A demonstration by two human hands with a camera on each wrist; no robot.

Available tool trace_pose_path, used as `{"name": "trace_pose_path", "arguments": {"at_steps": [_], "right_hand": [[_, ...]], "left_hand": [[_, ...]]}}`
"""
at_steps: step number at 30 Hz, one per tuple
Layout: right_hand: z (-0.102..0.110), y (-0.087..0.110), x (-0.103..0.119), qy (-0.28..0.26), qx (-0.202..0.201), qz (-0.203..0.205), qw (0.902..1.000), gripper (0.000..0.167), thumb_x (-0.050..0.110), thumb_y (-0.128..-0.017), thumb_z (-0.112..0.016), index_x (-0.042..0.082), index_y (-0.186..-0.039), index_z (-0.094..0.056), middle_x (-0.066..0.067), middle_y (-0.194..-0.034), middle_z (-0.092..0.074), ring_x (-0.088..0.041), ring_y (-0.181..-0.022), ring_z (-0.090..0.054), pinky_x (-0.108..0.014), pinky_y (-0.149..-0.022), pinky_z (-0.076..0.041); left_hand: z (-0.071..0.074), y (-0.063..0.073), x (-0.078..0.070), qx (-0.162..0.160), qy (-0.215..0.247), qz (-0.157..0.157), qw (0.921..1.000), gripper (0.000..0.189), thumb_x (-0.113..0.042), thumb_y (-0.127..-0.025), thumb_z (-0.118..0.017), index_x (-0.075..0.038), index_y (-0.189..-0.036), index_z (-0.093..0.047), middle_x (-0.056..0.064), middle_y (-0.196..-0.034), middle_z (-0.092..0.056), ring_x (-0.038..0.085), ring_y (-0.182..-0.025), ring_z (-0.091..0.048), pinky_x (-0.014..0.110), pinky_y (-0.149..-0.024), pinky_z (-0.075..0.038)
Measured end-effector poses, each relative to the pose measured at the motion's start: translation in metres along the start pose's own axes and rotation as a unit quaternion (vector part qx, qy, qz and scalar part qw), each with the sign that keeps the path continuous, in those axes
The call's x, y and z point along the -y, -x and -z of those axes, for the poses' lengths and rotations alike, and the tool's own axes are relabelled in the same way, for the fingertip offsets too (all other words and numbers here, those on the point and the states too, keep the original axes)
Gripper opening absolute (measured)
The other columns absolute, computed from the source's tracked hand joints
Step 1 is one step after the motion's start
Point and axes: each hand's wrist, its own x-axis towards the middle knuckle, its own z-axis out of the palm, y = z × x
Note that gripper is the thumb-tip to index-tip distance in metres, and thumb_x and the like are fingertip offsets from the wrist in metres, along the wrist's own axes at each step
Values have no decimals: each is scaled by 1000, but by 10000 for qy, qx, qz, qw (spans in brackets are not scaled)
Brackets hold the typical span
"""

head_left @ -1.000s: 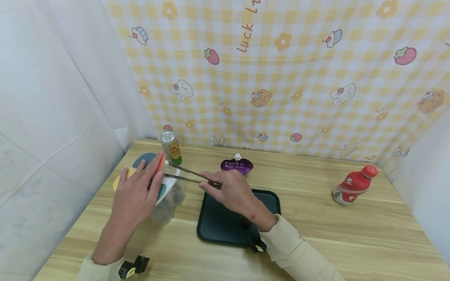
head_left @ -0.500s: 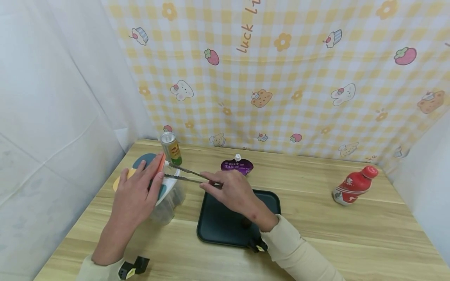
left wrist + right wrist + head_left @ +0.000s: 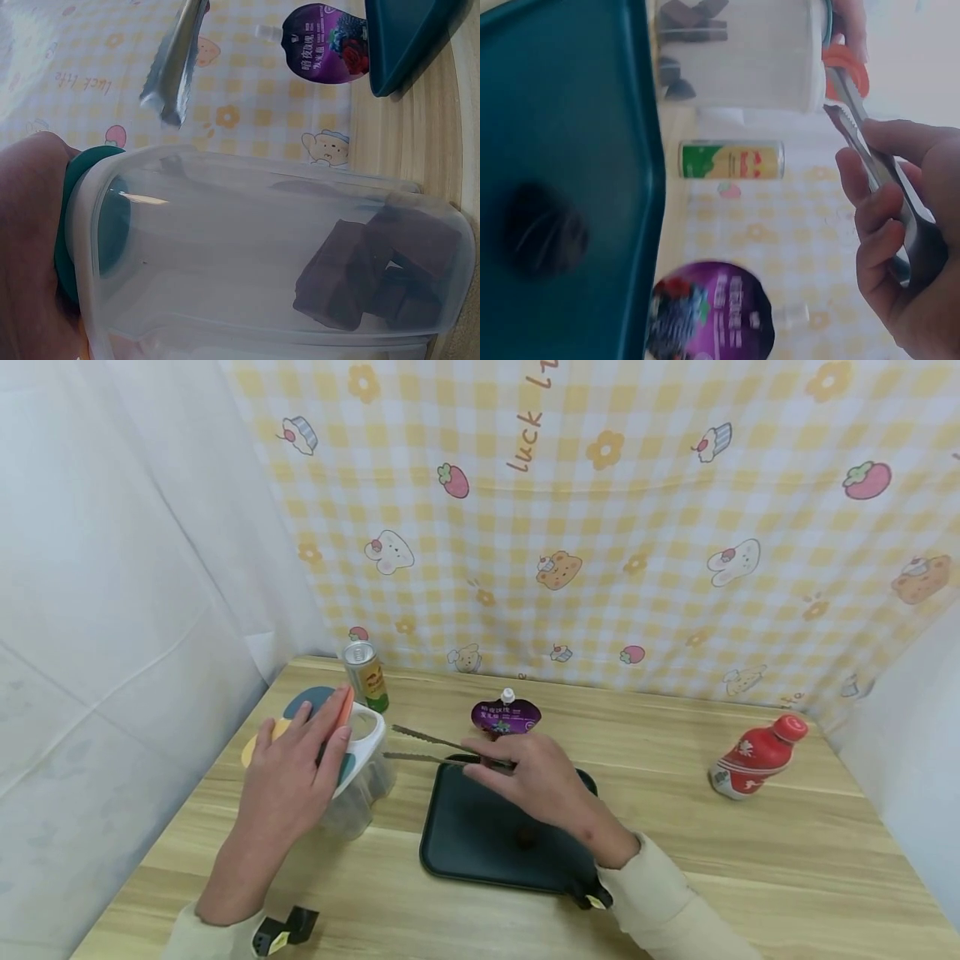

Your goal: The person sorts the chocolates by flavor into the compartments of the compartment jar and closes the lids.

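Note:
My left hand [image 3: 288, 777] rests on the lid of a clear plastic container [image 3: 348, 810], fingers extended against a raised orange flap [image 3: 347, 704]. Beside the flap the lid has an uncovered round opening. Several dark brown blocks [image 3: 341, 277] lie at the container's bottom in the left wrist view. Right of it, my right hand [image 3: 536, 777] grips metal tongs [image 3: 922, 240] above the back of a dark green tray [image 3: 495, 852]. The tongs' tips stand apart, with nothing between them, just right of the lid. On the tray sits a dark roundish piece [image 3: 544, 232] with pale lines.
A silver, yellow and green can [image 3: 367, 677] stands behind the container. Behind the tray is a purple spouted pouch [image 3: 506, 716]. A red bottle [image 3: 753, 758] leans at the table's right. A checked curtain [image 3: 562, 527] hangs along the back edge.
My right hand has drawn the tongs right and slightly down, away from the lid opening, where their tips were before. My left hand stays on the lid.

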Motion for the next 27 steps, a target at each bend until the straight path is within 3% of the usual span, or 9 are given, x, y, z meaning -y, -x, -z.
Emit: {"name": "trace_pose_path", "arguments": {"at_steps": [4, 13, 18, 27], "right_hand": [[12, 18, -8, -17, 340, -20, 9994, 33, 30, -98, -74, 12, -125, -76, 18, -63, -57, 1, -51, -35, -21, -47, -33], [44, 64, -30, 112, 1406, -266, 9896, 33, 35, -99, -71, 14, -123, -78, 21, -63, -49, 5, -50, -32, -17, -47, -29], [64, 81, -42, 164, 1661, -389, 9852, 32, 35, -99, -71, 14, -121, -79, 25, -73, -59, 4, -55, -41, -17, -49, -34], [86, 99, -55, -245, 2101, -600, 9755, 33, 33, -97, -74, 8, -118, -79, 21, -85, -68, 2, -59, -50, -18, -49, -40]], "left_hand": [[0, 0, 1, 0, 17, -5, 10000, 50, -32, -109, -47, -17, -157, -46, 25, -137, -60, 53, -129, -52, 77, -106, -24], [0, 0, 0, 59, -8, 19, 10000, 51, -33, -110, -46, -17, -158, -44, 25, -139, -59, 53, -130, -51, 77, -108, -23], [-1, 0, 1, 51, 1, 14, 10000, 51, -33, -110, -45, -18, -159, -43, 24, -139, -59, 53, -130, -51, 77, -108, -24], [-1, 1, 1, 9, -7, -3, 10000, 51, -33, -110, -46, -17, -158, -44, 24, -138, -60, 52, -130, -52, 77, -107, -24]]}}
